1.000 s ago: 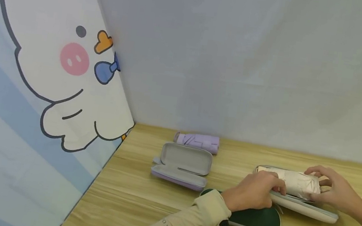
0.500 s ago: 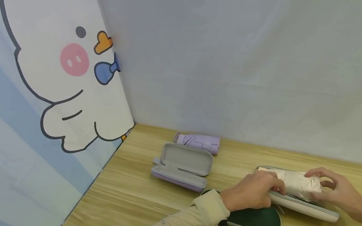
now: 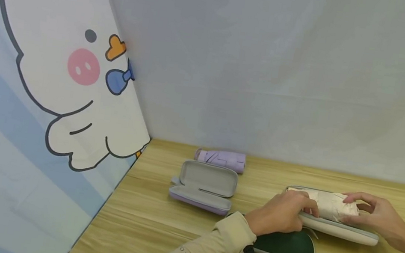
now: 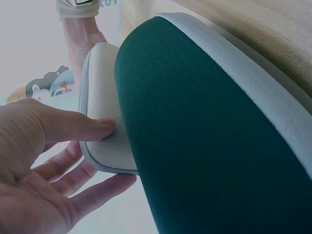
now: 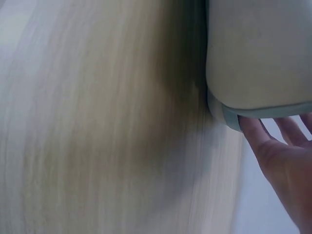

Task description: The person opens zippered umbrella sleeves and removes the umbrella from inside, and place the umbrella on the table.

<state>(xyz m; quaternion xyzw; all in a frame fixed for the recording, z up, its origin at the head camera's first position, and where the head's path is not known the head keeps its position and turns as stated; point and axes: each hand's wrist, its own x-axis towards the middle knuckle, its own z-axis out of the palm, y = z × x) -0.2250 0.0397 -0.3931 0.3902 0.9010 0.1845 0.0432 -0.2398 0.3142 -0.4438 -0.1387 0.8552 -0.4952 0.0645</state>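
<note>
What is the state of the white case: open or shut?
The white case is open: in the head view, no lid covers the pale bundle.

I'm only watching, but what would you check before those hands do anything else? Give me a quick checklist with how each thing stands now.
1. Near edge of the white case held by the left hand: ok.
2. One end of the cream bundle gripped by the right hand: ok.
3. White case open around the bundle: ok.
4. Bundle seated fully inside: cannot tell; the hands and the near edge hide parts.
5. Space just in front of the white case free: not ok; the green case lies there.
6. Purple case and purple roll out of the way, off to the left: ok.
</note>
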